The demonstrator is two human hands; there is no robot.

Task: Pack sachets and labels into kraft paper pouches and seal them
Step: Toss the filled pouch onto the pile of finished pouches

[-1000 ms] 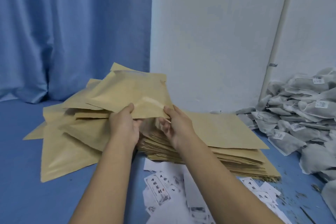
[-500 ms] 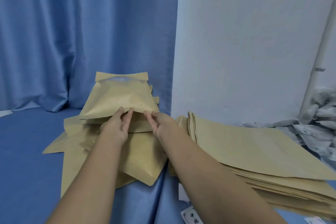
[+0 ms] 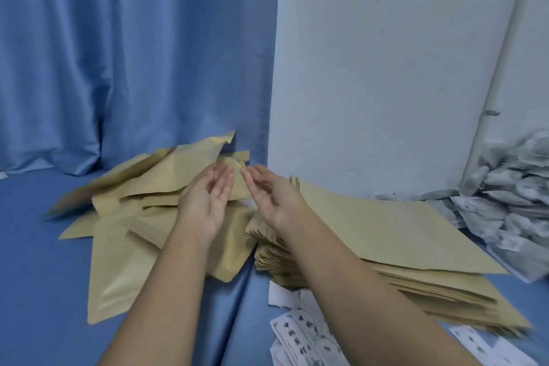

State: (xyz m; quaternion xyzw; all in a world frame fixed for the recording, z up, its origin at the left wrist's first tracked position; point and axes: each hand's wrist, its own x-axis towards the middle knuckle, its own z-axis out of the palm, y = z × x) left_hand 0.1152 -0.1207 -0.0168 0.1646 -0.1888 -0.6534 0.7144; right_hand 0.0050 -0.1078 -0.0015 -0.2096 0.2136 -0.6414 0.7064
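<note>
A loose heap of filled kraft paper pouches (image 3: 142, 202) lies on the blue surface at centre left. The topmost pouch (image 3: 190, 157) rests tilted against the curtain. My left hand (image 3: 208, 202) hovers over the heap with straight fingers, holding nothing. My right hand (image 3: 270, 193) is beside it, fingers relaxed and empty, above the near end of a flat stack of empty kraft pouches (image 3: 386, 235). White printed labels (image 3: 300, 333) lie scattered below the stack. Grey sachets (image 3: 511, 187) are piled at the far right.
A blue curtain (image 3: 133, 53) hangs behind the heap and a white wall (image 3: 386, 68) stands behind the stack. A pale pipe (image 3: 493, 98) runs down the wall beside the sachets. Blue cloth (image 3: 35, 276) covers the work surface.
Both hands carried a filled pouch left from over the flat stack onto the heap, let go of it, and now hover open just in front of it.
</note>
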